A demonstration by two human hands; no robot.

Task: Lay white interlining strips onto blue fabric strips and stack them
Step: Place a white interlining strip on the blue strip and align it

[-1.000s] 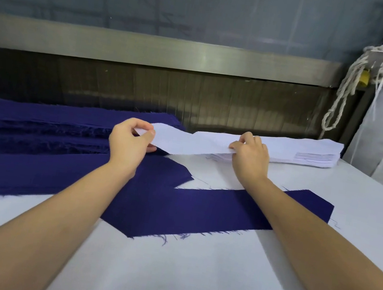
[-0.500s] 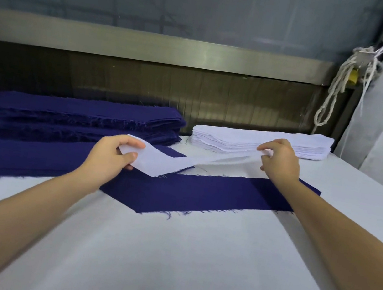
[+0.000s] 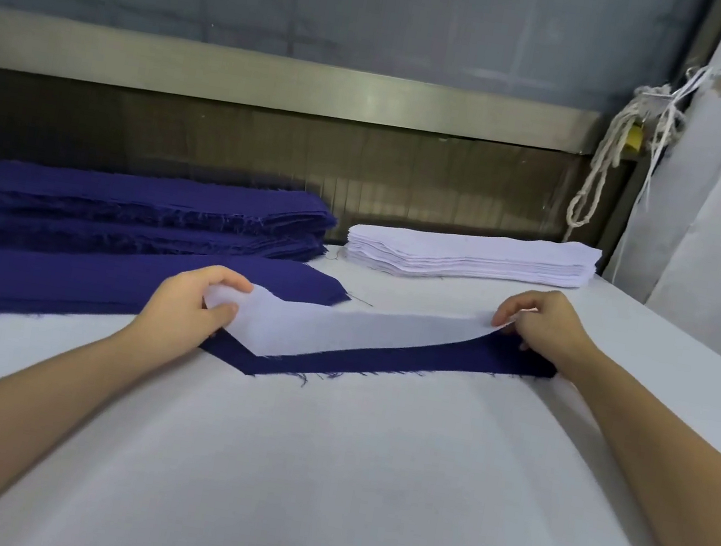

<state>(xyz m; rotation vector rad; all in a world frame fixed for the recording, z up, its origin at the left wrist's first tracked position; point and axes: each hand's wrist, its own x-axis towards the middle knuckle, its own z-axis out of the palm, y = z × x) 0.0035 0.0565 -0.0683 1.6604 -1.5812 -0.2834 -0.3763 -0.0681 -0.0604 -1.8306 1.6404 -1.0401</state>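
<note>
The left hand (image 3: 188, 307) pinches one end of a white strip (image 3: 340, 331). The right hand (image 3: 547, 331) pinches the other end. They hold it pulled flat, just over one blue strip (image 3: 381, 366) in the middle of the frame. I think this is so it lands straight, with the edges matched. Its ends are lifted, and its near corner seems to touch the blue.

In the upper left is one tall blue pile (image 3: 142, 210), and in front of it lies a flat blue layer (image 3: 65, 278). Right of those is one white pile (image 3: 469, 257). The piles sit close on the table (image 3: 316, 478), likely for easy reaching. They hold too many strips to count.
</note>
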